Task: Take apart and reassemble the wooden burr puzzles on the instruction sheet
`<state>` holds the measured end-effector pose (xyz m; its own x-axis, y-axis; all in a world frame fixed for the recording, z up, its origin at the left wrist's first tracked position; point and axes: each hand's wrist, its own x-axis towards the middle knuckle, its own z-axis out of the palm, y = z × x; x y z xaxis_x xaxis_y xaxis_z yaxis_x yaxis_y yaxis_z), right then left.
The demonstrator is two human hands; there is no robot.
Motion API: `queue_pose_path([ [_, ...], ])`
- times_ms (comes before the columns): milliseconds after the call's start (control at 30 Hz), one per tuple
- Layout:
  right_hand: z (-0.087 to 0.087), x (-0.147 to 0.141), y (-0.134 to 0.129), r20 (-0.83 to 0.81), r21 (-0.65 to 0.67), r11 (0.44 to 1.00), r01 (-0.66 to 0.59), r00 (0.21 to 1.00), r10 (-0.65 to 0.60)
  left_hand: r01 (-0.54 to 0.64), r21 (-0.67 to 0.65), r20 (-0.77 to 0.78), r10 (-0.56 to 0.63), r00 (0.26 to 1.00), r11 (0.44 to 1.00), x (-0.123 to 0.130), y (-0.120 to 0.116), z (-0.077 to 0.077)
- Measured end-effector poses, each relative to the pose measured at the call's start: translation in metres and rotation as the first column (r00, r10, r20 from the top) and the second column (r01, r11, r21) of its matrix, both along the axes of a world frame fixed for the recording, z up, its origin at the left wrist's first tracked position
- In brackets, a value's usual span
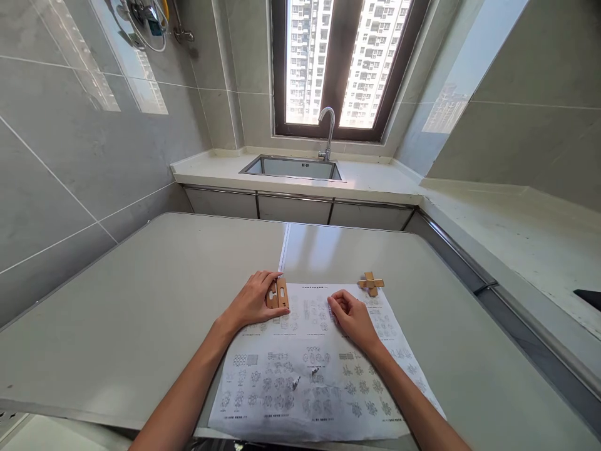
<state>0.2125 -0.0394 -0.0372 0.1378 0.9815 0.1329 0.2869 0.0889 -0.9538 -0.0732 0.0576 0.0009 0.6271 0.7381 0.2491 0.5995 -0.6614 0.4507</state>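
My left hand (pixel 257 299) is closed around a small set of flat wooden puzzle pieces (pixel 282 293) with slots cut in them, at the top left corner of a printed instruction sheet (pixel 291 351). Its thumb lies along the near edge and its fingers reach over the far edge. My right hand (pixel 352 316) rests on the upper right part of the sheet, fingers curled in, with no object showing in them. Just beyond it, a cross-shaped wooden puzzle assembly (pixel 370 284) lies at the sheet's top right corner.
The sheet lies on a pale table (pixel 141 313) with a seam down its middle. Behind stands a white counter (pixel 375 178) with a sink (pixel 291 167) and a faucet (pixel 328 131) under a window. Another counter (pixel 530 232) runs along the right, and a tiled wall (pixel 84 156) along the left.
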Motion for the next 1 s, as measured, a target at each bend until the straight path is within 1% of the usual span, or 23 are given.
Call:
queue_pose_path([
  [167, -0.001, 0.000, 0.000, 0.011, 0.005, 1.000, 0.003, 1.000, -0.003, 0.014, -0.011, 0.049, -0.014, 0.999, 1.000, 0.017, -0.012, 0.002],
  [300, -0.002, 0.000, 0.001, 0.031, 0.012, 1.000, 0.007, 0.999, -0.008, 0.118, -0.039, 0.063, -0.115, 0.991, 0.992, 0.025, -0.019, 0.001],
  [400, -0.002, 0.000, 0.000, 0.047, 0.020, 1.000, 0.003, 0.999, -0.004, 0.121, -0.068, 0.043, -0.118, 0.992, 0.990, 0.017, -0.015, 0.001],
  [533, 0.001, -0.002, -0.002, 0.066, 0.034, 0.999, -0.012, 0.998, 0.010, 0.047, -0.112, -0.021, -0.049, 0.999, 0.993, -0.003, -0.004, 0.000],
  [633, 0.003, -0.003, -0.004, 0.107, 0.050, 0.998, -0.035, 0.994, 0.030, 0.010, -0.145, -0.040, -0.016, 0.999, 0.989, -0.012, 0.001, 0.000],
  [733, 0.004, -0.005, -0.005, 0.163, 0.065, 0.996, -0.064, 0.985, 0.053, 0.006, -0.112, -0.028, -0.009, 1.000, 0.994, -0.010, 0.001, -0.001],
  [867, 0.003, -0.008, -0.006, 0.241, 0.084, 0.991, -0.102, 0.967, 0.079, 0.078, -0.085, 0.005, -0.078, 0.997, 0.993, 0.005, -0.006, -0.006],
  [933, 0.002, -0.009, -0.006, 0.301, 0.131, 0.984, -0.124, 0.950, 0.080, 0.113, -0.082, 0.019, -0.112, 0.994, 0.990, 0.011, -0.010, -0.006],
  [1000, 0.000, -0.010, -0.007, 0.357, 0.194, 0.968, -0.161, 0.930, 0.083, 0.081, -0.045, 0.030, -0.079, 0.996, 0.996, 0.014, -0.011, -0.004],
])
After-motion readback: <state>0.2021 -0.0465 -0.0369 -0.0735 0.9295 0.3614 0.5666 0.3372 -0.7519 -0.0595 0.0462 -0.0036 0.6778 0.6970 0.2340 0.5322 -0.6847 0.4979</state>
